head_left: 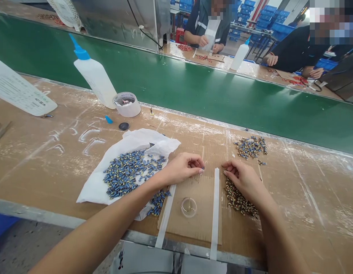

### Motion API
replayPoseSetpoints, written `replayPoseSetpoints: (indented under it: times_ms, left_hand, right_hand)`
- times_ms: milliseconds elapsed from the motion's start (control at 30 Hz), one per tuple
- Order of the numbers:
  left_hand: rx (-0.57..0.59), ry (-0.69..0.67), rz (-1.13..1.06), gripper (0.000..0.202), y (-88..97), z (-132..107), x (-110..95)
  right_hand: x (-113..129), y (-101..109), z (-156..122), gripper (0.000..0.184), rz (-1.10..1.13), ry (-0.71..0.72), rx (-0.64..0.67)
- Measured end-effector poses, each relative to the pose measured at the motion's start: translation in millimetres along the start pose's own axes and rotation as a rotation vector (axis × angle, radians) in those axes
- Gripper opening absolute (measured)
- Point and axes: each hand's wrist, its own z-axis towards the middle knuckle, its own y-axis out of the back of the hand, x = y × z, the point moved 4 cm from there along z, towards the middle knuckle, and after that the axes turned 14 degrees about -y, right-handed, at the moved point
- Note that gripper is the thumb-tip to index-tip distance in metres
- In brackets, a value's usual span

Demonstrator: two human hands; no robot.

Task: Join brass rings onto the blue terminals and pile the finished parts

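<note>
My left hand [183, 167] rests on a cardboard sheet [199, 220], fingers pinched on a tiny blue part [203, 168]. My right hand [243, 179] lies beside a white tape strip [215, 205], fingers curled; what they hold is hidden. Under its wrist spreads a heap of small dark and gold parts [239, 201]. A pile of blue parts [128, 173] lies on white paper [96, 186] to the left. A small clear dish [189, 207] sits between my arms.
A second small heap of parts [250, 146] lies near the green conveyor belt [193, 91]. A glue bottle [93, 76], a tape roll [127, 104] and a black cap [124, 126] stand at the back left. Two people work across the belt.
</note>
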Motion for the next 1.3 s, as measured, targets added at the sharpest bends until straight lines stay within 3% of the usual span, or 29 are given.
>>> replayPoseSetpoints:
  times_ms: [167, 400, 700, 900, 1300]
  left_hand:
    - [-0.005, -0.002, 0.0, 0.007, -0.7, 1, -2]
    - [-0.016, -0.009, -0.021, 0.008, -1.6, 0, -2]
    - [-0.05, -0.025, -0.019, 0.011, -1.6, 0, -3]
    - [-0.056, -0.025, -0.017, 0.011, -3.1, 0, -1]
    - [-0.051, 0.011, -0.026, 0.015, -2.2, 1, -3]
  right_hand:
    - [2, 1, 1, 0.011, -0.007, 0.018, -0.035]
    - [12, 6, -6, 0.015, 0.308, -0.008, -0.015]
    - [39, 6, -19, 0.012, 0.385, 0.205, -0.042]
    - [36, -7, -21, 0.021, 0.606, 0.136, -0.053]
    - [36, -8, -17, 0.015, 0.583, 0.058, -0.032]
